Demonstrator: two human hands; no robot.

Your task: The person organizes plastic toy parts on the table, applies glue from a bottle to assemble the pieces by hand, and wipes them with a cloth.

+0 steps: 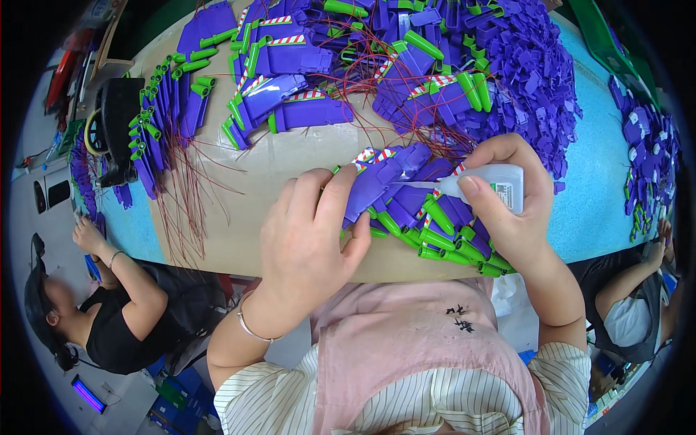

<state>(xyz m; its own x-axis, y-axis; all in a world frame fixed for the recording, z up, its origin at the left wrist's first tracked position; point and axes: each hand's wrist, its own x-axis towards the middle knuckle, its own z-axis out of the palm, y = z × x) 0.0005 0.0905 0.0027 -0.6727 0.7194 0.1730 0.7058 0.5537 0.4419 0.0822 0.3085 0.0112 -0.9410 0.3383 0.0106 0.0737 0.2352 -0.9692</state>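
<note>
In my right hand (511,192) is a small white squeeze bottle (500,183) with a long thin nozzle, tilted so its tip points left. That tip reaches over a purple plastic wing piece (373,187) with a red-and-white striped edge. My left hand (312,228) grips the wing piece by its left side, thumb and fingers closed on it. Below and right of it lies a row of similar purple pieces with green tube ends (449,246), partly hidden under my right hand.
Purple wings with green tubes and thin red wires (290,94) cover the table's far side. A heap of small purple parts (533,87) rises at back right. Left stand a row of winged pieces (156,119) and a black container (116,130). Co-workers (109,304) sit at both sides.
</note>
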